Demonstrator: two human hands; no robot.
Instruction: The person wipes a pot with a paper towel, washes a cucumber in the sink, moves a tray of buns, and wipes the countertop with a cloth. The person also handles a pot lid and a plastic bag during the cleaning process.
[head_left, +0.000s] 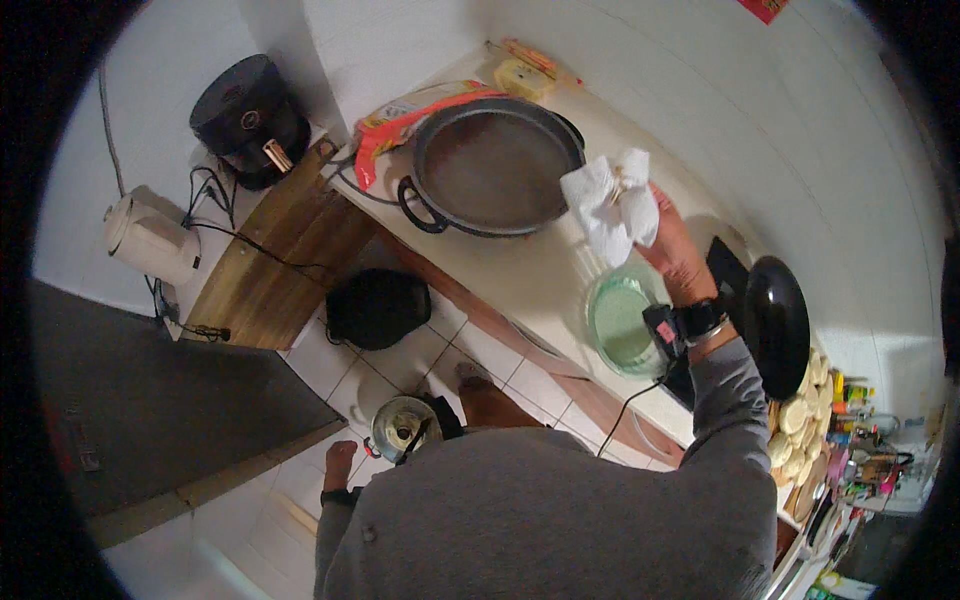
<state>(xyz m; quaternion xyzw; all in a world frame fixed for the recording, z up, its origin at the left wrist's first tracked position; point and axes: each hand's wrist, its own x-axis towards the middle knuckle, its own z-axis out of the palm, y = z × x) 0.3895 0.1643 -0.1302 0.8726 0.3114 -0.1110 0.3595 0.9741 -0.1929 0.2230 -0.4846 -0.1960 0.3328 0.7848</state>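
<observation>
My right hand (667, 232) is closed on a crumpled white paper towel (609, 202), held over the counter just right of a large round dark pan (495, 165) with black side handles. Below that hand and wrist stands a pale green glass bowl (622, 322), partly hidden by the watch and a small device on the wrist. My left hand (341, 455) hangs low at my side over the tiled floor, its fingers curled; nothing shows in it. To its right is a metal pot with a glass lid (403, 429).
A red and orange plastic bag (367, 154) lies behind the pan, with a yellow sponge-like block (525, 79) beyond. Right of my arm are a black domed lid (778, 330) and pale round dough pieces (795, 420). An air fryer (251, 120), kettle (154, 240) and cables occupy the left shelf.
</observation>
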